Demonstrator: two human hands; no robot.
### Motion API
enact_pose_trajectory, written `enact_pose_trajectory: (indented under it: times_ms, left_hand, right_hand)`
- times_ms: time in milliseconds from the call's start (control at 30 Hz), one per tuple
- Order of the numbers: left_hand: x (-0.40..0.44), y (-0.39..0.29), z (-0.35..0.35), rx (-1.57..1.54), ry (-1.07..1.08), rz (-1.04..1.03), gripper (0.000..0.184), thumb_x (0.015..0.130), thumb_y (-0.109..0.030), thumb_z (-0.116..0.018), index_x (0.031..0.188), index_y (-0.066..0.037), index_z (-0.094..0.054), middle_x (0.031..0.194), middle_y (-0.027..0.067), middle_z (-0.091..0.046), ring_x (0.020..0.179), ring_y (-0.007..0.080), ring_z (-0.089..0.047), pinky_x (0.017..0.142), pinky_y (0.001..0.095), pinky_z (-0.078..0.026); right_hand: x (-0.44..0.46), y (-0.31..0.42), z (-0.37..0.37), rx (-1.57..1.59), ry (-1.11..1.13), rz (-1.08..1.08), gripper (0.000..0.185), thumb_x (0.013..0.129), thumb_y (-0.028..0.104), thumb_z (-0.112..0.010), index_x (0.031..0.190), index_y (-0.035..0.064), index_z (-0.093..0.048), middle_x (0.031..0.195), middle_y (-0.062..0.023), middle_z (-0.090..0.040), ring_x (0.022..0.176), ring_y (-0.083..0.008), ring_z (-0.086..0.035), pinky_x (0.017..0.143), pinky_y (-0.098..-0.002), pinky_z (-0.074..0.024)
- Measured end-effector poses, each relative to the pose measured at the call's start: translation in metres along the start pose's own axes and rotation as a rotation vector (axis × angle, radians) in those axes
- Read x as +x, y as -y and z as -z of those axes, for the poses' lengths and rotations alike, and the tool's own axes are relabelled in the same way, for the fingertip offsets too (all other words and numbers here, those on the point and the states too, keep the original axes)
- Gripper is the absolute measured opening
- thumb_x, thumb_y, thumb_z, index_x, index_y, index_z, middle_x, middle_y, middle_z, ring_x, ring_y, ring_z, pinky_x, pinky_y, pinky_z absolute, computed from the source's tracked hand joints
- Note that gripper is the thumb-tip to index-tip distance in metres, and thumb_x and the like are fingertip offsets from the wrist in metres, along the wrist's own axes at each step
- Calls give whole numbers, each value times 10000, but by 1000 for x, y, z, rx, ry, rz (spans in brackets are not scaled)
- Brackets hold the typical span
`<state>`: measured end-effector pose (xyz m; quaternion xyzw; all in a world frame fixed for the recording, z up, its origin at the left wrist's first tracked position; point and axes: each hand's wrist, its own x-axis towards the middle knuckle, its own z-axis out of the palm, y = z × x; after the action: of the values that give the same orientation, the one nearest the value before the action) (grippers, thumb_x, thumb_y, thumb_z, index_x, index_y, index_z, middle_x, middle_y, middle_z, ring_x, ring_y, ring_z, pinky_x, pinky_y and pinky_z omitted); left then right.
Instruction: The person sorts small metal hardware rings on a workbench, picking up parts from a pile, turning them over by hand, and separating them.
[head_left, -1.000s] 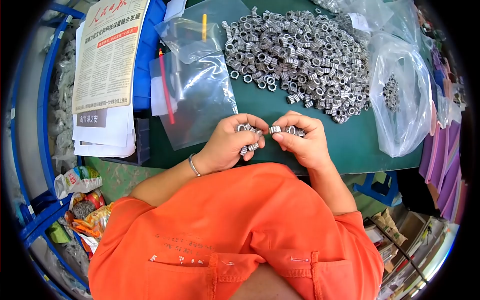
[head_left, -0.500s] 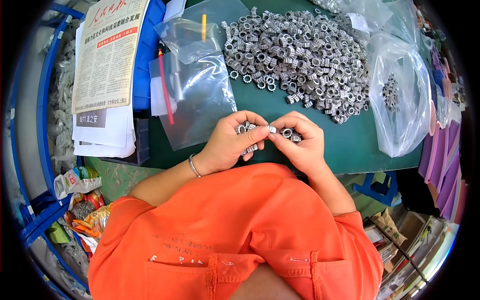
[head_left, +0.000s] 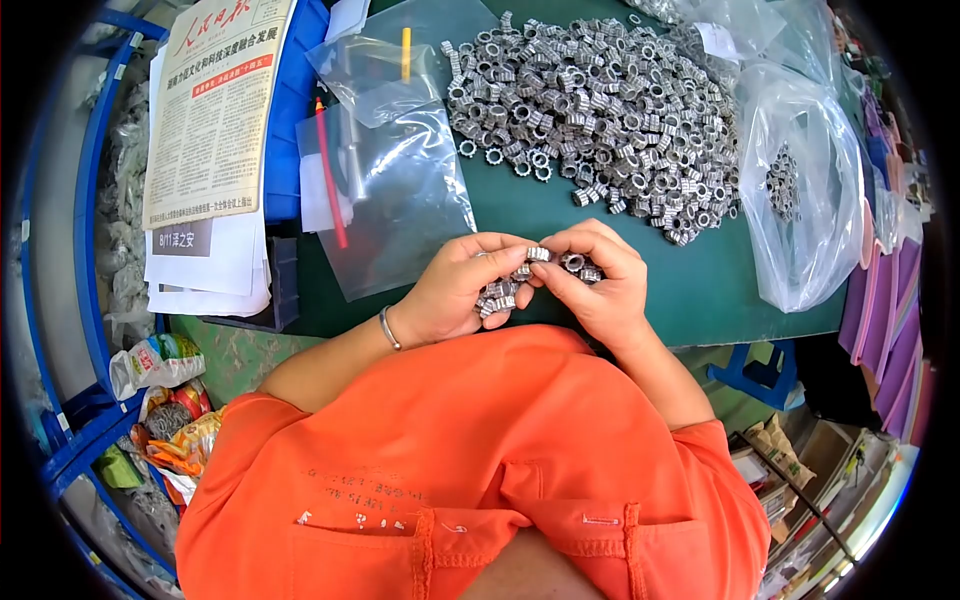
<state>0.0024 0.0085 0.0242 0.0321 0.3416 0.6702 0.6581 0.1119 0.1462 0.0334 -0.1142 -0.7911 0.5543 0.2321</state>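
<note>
Both hands meet above the near edge of the green table. My left hand (head_left: 455,285) is closed round several small toothed metal rings (head_left: 497,298) lying in its palm and fingers. Between the fingertips of both hands sits one metal ring (head_left: 538,255), seen from its ribbed side. My right hand (head_left: 603,275) pinches that ring with thumb and forefinger, while a few more toothed rings (head_left: 580,267) rest inside its curled fingers. Beyond the hands, a large pile of the same grey rings (head_left: 600,110) covers the far middle of the table.
A clear plastic bag (head_left: 800,240) with some rings inside stands right of the pile. Left lie flat clear bags (head_left: 395,200), a red pen (head_left: 330,180) and a yellow stick (head_left: 406,55). A newspaper (head_left: 210,120) rests on papers beside a blue bin (head_left: 290,130). A blue stool (head_left: 755,375) is below the table.
The left fingers have shifted lower and loosened, so more of the rings in the left palm show. The ring between the fingertips has turned and moved slightly left.
</note>
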Motion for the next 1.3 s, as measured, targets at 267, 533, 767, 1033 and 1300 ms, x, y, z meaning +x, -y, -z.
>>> enact_pose_trajectory:
  times_ms: [267, 533, 767, 1033, 1300]
  left_hand:
    - [1, 0, -4, -16, -67, 10, 230, 915, -192, -440, 969, -1, -556, 771, 66, -574, 575, 77, -523, 391, 182, -387]
    - [1, 0, -7, 42, -141, -125, 143, 819, -60, -591, 946, -3, -556, 751, 52, -562, 558, 63, -493, 417, 175, -383]
    - [1, 6, -3, 148, -198, -233, 164, 792, -34, -615, 944, -6, -560, 764, 49, -577, 536, 48, -482, 427, 171, -382]
    - [-1, 4, -3, 337, -256, -291, 167, 766, 47, -609, 918, -4, -564, 901, 65, -562, 616, 68, -523, 447, 177, -416]
    - [-1, 1, -4, 616, -247, -455, 157, 751, 72, -602, 884, -1, -563, 929, 63, -539, 564, 64, -508, 450, 175, -401]
  right_hand:
    - [1, 1, 3, -13, 27, 10, 147, 675, -2, -694, 808, 27, -641, 715, -52, -586, 623, -132, -544, 540, -236, -430]
    - [-2, -2, 0, 75, -10, -151, 138, 718, 12, -667, 851, 10, -631, 764, -70, -588, 672, -140, -552, 585, -238, -434]
    - [-3, 0, 1, 125, 51, -151, 134, 732, 37, -665, 855, 3, -628, 781, -71, -595, 670, -137, -539, 584, -234, -423]
    - [-4, -4, 0, 141, 56, -139, 120, 734, 26, -658, 850, 10, -628, 764, -64, -592, 652, -135, -534, 568, -238, -419]
    - [-3, -3, 1, 111, 64, -26, 154, 730, 21, -657, 878, 6, -616, 767, -67, -591, 669, -136, -538, 578, -240, -421]
